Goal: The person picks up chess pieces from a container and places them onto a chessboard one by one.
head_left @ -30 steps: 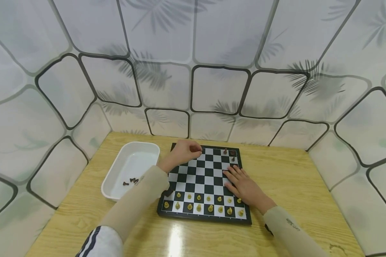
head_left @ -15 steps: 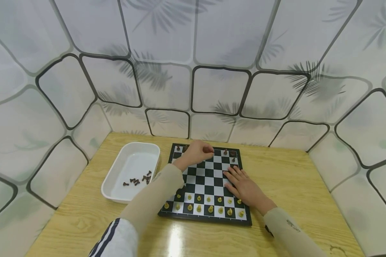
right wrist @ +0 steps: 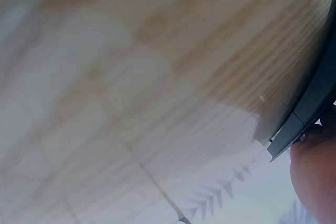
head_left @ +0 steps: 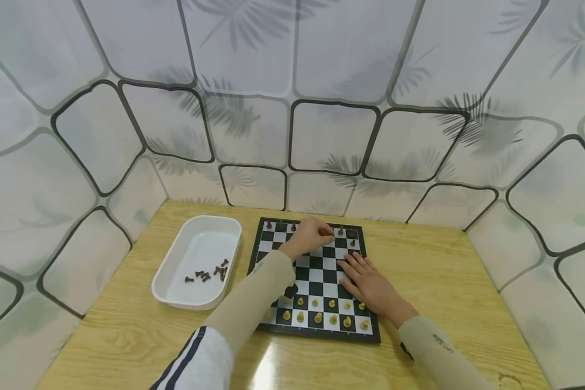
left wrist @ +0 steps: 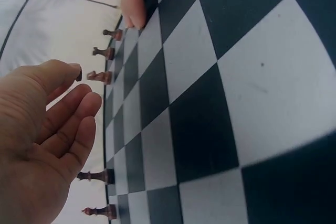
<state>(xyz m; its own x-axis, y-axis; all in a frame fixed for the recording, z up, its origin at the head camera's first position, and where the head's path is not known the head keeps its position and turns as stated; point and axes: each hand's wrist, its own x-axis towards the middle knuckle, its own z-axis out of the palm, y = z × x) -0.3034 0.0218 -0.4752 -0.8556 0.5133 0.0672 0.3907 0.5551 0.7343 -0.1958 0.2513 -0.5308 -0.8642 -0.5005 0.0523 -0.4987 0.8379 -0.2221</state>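
My left hand [head_left: 313,234] is over the far rows of the chessboard [head_left: 316,288], palm turned inward in the left wrist view. Its thumb and forefinger pinch a small dark chess piece [left wrist: 79,74], mostly hidden by the fingers. Close beyond the fingertips stands a brown-red chess piece [left wrist: 100,76], with two more behind it. My right hand [head_left: 372,287] lies with straight, spread fingers on the board's right side. Yellow chess pieces [head_left: 318,318] stand in two rows at the near side. At the far left corner, brown-red pieces [head_left: 281,223] stand along the back row.
A white tray [head_left: 168,271] sits left of the board with several brown-red chess pieces [head_left: 206,276] lying in it. The wooden table [head_left: 419,254] ends at a patterned curtain [head_left: 336,141] behind. My left forearm crosses over the board's left side.
My left hand has moved rightward along the board's far rows, uncovering brown-red pieces in the back row at the left. More pieces in the tray have come into view. The right hand has stayed put.
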